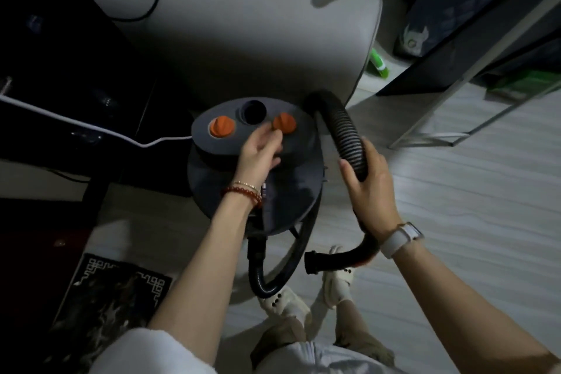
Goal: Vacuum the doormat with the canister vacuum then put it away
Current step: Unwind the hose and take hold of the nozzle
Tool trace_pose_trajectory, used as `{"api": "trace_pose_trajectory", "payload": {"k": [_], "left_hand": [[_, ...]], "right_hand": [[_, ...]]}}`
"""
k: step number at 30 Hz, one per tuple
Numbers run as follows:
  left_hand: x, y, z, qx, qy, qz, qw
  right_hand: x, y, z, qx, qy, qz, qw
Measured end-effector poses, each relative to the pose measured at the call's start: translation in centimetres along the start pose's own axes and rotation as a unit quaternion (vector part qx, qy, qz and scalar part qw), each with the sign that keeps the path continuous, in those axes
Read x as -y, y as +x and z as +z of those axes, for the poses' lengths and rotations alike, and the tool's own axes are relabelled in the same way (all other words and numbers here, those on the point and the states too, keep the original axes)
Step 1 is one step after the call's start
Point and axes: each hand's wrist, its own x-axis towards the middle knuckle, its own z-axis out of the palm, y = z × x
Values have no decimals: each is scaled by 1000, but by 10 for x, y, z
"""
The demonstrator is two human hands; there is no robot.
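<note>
The dark grey, round-bodied canister vacuum (255, 167) stands on the pale wood-grain floor (455, 222), just in front of a grey upholstered sofa arm (243, 39). The dark patterned doormat with a white border (115, 297) lies at the near left, beside the vacuum's base and not touching the hose.

The left hand (258, 152) reaches over the vacuum's flat top, its fingers (267, 130) loosely spread and holding nothing, their tips at or just short of the right-hand orange round knob (283, 123); whether they touch it is unclear. A second orange knob (221, 127) sits to the left, with an open dark port (254, 112) between the two. The right hand (368, 185) is wrapped around the black ribbed flexible hose (346, 130), whose free cuffed end (312, 263) hangs low near the person's pale shoes (285, 304).

This looks like setting up or switching on, though packing away cannot be ruled out. To do it well, steady the canister with the knob hand, turn the knob squarely rather than sideways, and keep the hose held clear so its loop does not drag the body or snag the white cord (91, 124) at the left.
</note>
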Motion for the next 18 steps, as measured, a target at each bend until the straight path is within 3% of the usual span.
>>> {"api": "trace_pose_trajectory", "payload": {"k": [3, 9, 16, 18], "left_hand": [[35, -22, 19, 30, 42, -36, 998], [72, -57, 77, 79, 52, -84, 992], [97, -75, 110, 0, 104, -36, 994], [108, -87, 110, -22, 128, -32, 991]], "right_hand": [[-35, -16, -18, 6, 52, 64, 997], [-64, -56, -35, 165, 141, 104, 971], [-81, -84, -59, 313, 158, 62, 934], [-84, -90, -68, 306, 142, 41, 941]]}}
